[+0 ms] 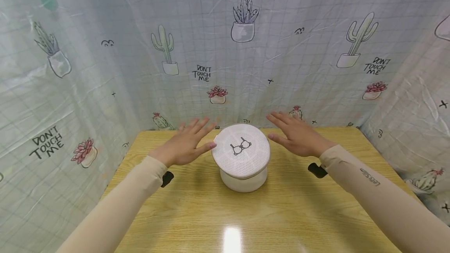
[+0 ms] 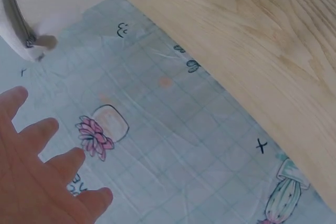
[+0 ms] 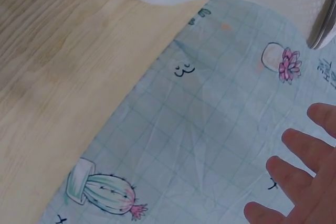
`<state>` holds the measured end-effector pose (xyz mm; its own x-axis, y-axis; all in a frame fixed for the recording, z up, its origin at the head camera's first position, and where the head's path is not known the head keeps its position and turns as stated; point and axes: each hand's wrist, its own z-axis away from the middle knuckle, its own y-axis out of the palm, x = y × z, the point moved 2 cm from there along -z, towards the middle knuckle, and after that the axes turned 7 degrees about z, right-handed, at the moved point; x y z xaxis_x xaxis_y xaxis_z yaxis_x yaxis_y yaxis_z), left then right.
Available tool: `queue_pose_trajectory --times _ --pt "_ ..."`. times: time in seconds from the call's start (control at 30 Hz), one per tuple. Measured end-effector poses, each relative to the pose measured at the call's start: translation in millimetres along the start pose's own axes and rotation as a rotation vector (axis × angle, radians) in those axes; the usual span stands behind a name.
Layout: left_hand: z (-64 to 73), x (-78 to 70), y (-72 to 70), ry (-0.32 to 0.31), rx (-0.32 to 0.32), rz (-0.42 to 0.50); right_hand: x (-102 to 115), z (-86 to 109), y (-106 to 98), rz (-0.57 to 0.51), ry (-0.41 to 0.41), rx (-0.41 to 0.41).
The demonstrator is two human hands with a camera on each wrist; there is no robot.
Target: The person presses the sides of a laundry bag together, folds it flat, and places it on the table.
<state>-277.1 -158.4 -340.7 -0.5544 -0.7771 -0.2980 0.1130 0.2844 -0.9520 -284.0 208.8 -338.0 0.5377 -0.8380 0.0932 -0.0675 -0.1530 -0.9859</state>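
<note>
A white round mesh bag [image 1: 242, 149] stands upright on the wooden table [image 1: 197, 225], with a black glasses print on its wide flat top. A zip [image 2: 18, 11] runs round under the top edge, seen in the left wrist view. To the left of the bag is my left hand [image 1: 186, 141], fingers spread and straight. Its thumb tip overlaps the rim in the head view; whether it touches, I cannot tell. My right hand [image 1: 297, 134] hovers just right of the bag, apart from it, fingers extended. Neither hand holds anything. The bag's inside is hidden.
A curtain [image 1: 242, 57] printed with potted cacti hangs behind the table and along both sides. The table's far edge lies just beyond the bag. Dark wrist devices [image 1: 317, 170] hang below both sleeves. Light glares off the near tabletop.
</note>
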Motion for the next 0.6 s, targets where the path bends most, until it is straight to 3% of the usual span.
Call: queue_pose_trajectory --times 0.6 --pt "-5.0 -31.5 9.9 0.090 0.034 -0.024 29 -0.7 -3 -0.019 -0.092 -0.020"
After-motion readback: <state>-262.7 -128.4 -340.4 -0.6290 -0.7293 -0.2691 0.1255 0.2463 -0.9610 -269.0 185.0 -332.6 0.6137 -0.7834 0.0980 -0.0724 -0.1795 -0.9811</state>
